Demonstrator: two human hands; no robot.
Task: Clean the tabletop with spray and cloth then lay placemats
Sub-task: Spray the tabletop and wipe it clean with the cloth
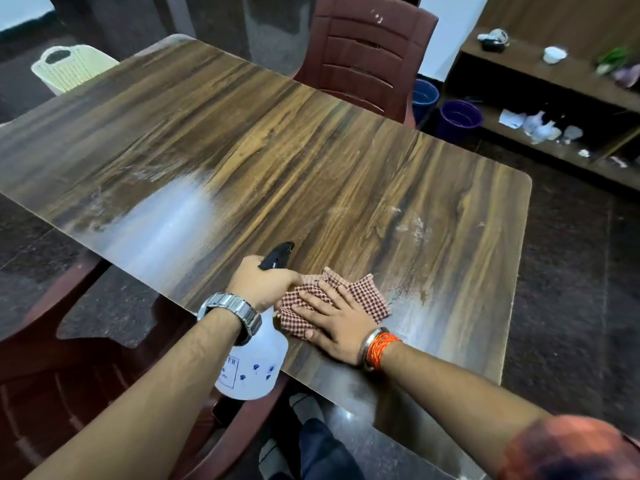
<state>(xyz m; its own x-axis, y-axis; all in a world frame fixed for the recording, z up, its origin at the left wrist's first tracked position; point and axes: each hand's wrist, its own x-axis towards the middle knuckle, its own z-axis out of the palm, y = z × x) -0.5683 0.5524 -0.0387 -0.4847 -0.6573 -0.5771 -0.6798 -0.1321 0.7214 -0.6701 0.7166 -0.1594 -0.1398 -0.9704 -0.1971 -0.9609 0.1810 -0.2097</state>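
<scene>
Wood-grain tabletop point(311, 150) w/ maroon chair point(367, 53) at far side. Your L hand point(263, 282) is curled round the spray bottle point(256, 362) neck, body hanging below the fist. R hand point(332, 317) lies flat, fingers straight, on the checked cloth point(363, 294), just right of that fist.

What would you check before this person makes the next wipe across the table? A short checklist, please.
1. Cloth under control: the right hand lies flat on the checked cloth: ok.
2. Sprayer secure: the left hand grips the spray bottle at its neck: ok.
3. Dirt on the table: white smears lie right of the cloth: not ok.
4. Pale sheen on the table's left part, wet or glare: cannot tell.
5. Liquid left in the bottle: cannot tell.
</scene>
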